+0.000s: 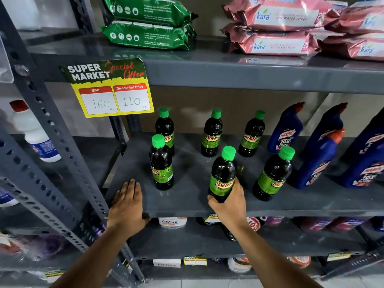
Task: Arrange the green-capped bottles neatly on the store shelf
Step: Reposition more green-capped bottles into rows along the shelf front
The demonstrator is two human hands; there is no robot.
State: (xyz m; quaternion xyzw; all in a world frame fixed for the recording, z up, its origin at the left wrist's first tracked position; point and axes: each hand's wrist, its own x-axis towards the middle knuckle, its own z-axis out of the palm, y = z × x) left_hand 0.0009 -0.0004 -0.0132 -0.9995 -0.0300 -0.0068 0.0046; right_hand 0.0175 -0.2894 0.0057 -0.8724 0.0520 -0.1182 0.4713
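Note:
Several dark bottles with green caps and green SUNNY labels stand on the grey shelf (187,204). Three form a back row: left (165,126), middle (212,136) and right (251,136). In front stand a left bottle (161,165) and a right bottle (273,175). My right hand (230,201) is shut on the base of the front middle bottle (222,173), which leans slightly right near the shelf's front edge. My left hand (127,204) rests flat on the shelf's front left corner, fingers apart, holding nothing.
Blue Harpic bottles (320,154) crowd the shelf's right side. A yellow price sign (112,90) hangs from the upper shelf, which holds green (147,36) and pink wipe packs (274,41). A perforated grey upright (62,163) runs down the left. Jars sit on the shelf below.

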